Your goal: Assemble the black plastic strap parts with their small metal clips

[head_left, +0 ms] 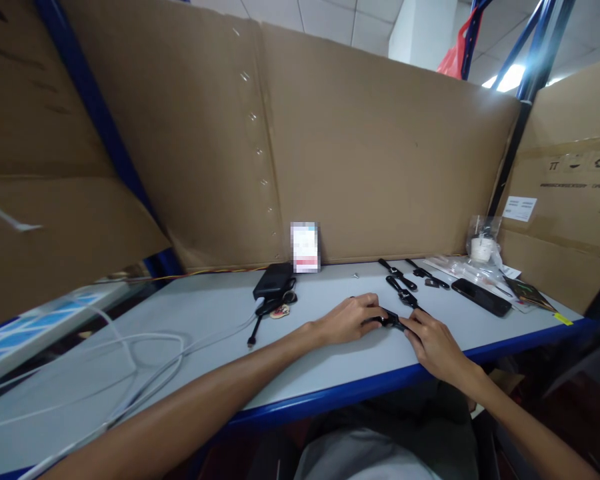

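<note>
Just above the table, my left hand (351, 319) and my right hand (433, 340) grip a slim black strap, watch-like in shape (391, 319), from its two ends. My left fingers are closed round its left part and cover it. The right thumb and fingers pinch the other end. Close behind, a similar black strap (401, 292) with a small dark body in its middle lies on the table, its near end by my right fingers. Two more lie farther back, one black strap (395, 272) and another (427, 274). Fine details of the held strap are too small to make out.
On the grey table (325, 373) sit a black box-shaped device (273, 281) with white cables (180, 353), a dark phone (481, 297), clear plastic bags (455, 269) and a white cup-like item (481, 249). Cardboard walls (380, 153) enclose the back and sides.
</note>
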A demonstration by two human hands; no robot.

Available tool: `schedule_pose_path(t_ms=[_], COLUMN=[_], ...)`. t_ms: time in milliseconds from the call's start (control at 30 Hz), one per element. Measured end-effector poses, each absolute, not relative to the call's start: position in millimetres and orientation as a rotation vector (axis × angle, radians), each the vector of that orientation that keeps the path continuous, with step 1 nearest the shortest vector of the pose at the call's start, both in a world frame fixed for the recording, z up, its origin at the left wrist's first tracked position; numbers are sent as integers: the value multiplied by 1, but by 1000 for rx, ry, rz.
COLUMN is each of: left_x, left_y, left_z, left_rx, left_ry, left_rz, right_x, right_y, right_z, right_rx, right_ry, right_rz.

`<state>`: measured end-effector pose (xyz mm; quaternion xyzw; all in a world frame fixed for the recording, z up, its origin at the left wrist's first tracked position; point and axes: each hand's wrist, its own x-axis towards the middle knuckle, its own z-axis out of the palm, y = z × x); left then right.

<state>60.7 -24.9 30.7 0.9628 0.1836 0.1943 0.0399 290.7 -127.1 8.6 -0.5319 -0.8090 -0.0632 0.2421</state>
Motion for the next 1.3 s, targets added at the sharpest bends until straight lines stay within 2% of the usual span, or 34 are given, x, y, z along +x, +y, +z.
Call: schedule_pose_path(t_ms=[200, 533, 767, 1000, 1300], left_x=[60, 74, 74, 71, 67], left_y=[-24, -29, -30, -27, -19], left_z=[31, 22, 22, 23, 23], left_rx=[3041, 2686, 2663, 2695, 2707], left_ry=[547, 844, 539, 690, 568], left_rz=[592, 863, 830, 924, 861], right_x=[292, 291, 291, 291, 290], right_y=[-126, -126, -127, -126, -127], right_z=[9, 6, 7, 6, 8], right_rx=[-1441, -1466, -1463, -1462, -1457], right_ry=[-2230, -2206, -2213, -2212, -2217], right_rz=[-154, -168, -162, -182, -167])
